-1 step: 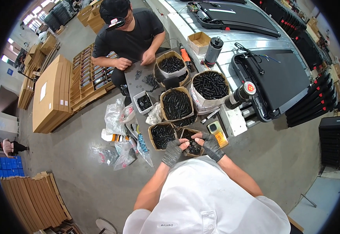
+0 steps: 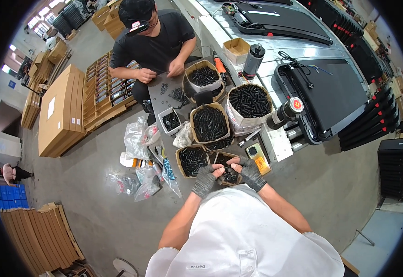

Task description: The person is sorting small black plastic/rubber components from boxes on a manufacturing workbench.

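My left hand (image 2: 204, 180) and my right hand (image 2: 249, 172), both in grey fingerless gloves, meet over a small brown carton (image 2: 239, 159) at the table's near end. Thumbs and fingertips are pinched close together; whatever sits between them is too small to make out. Inside that carton lie small black parts, partly covered by my hands. Just left of it stands another open carton (image 2: 178, 162) filled with black screw-like pieces. A taller carton (image 2: 192, 122) behind them holds longer black pieces. To its right, a white-sided container (image 2: 242, 121) is heaped with similar black pieces.
Across the grey table (image 2: 157, 94) a co-worker (image 2: 153, 46) sits with hands near loose black parts. A white tray (image 2: 169, 132) and plastic bags (image 2: 148, 184) lie left. At right are a phone (image 2: 258, 158), a marker (image 2: 249, 138), and a roller conveyor (image 2: 275, 51) carrying black machine decks (image 2: 330, 99).
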